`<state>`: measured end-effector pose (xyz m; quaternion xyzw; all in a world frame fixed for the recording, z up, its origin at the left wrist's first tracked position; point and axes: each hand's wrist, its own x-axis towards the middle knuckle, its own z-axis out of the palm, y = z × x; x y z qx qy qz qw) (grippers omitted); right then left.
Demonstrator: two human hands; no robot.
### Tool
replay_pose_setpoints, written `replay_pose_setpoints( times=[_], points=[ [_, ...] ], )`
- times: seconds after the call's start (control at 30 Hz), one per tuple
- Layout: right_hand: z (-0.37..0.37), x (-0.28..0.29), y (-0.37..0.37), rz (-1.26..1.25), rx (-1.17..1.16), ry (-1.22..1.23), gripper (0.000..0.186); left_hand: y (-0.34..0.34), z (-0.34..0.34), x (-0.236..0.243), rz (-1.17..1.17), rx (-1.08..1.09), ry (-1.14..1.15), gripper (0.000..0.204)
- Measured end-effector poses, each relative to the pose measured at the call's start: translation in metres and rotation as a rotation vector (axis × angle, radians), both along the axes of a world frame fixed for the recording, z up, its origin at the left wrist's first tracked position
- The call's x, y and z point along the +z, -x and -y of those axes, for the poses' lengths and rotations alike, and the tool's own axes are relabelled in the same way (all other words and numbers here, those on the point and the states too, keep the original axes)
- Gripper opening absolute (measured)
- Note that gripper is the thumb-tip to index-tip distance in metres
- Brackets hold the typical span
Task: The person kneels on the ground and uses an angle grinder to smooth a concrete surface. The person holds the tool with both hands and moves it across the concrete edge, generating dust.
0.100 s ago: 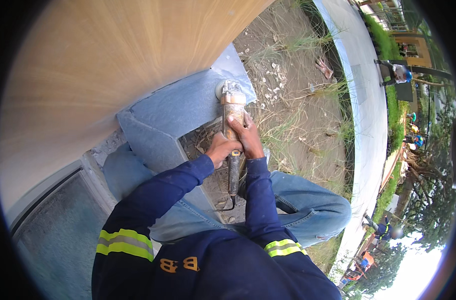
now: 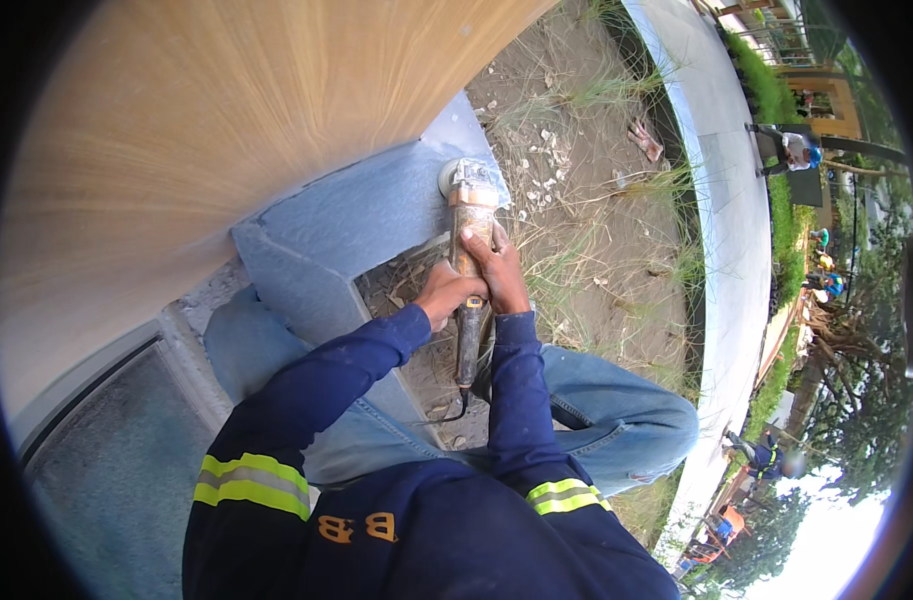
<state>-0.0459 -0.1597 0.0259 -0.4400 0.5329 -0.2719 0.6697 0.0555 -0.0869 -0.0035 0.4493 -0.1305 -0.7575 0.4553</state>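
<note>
Because the grinder (image 2: 474, 213) probably needs steadying, my left hand (image 2: 447, 294) and right hand (image 2: 502, 270) both clamp around its body, mid-frame; its head (image 2: 473, 182) is over the grey ledge (image 2: 352, 205), upper centre; whether they touch, I cannot tell.

In front of me the gray stone ledge (image 2: 327, 220) makes a corner. Near its far end, by the outer edge, I have the disc (image 2: 445, 179) of my angle grinder (image 2: 472, 222); whether it touches, I can't tell. Past that edge, soil (image 2: 602, 240) carries pale chips (image 2: 549, 165) and grass tufts (image 2: 622, 92).
</note>
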Motion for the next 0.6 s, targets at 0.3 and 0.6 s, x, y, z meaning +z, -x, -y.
replay_pose_setpoints(
  times=[0.3, 0.6],
  points=[
    [0.016, 0.007, -0.028, -0.041, 0.086, -0.008, 0.061, -0.021, 0.007, 0.001, 0.011, 0.074, -0.020, 0.043],
    [0.008, 0.015, -0.003, -0.095, 0.034, -0.004, 0.062, -0.006, 0.005, 0.014, 0.003, -0.011, -0.009, 0.034]
  ],
)
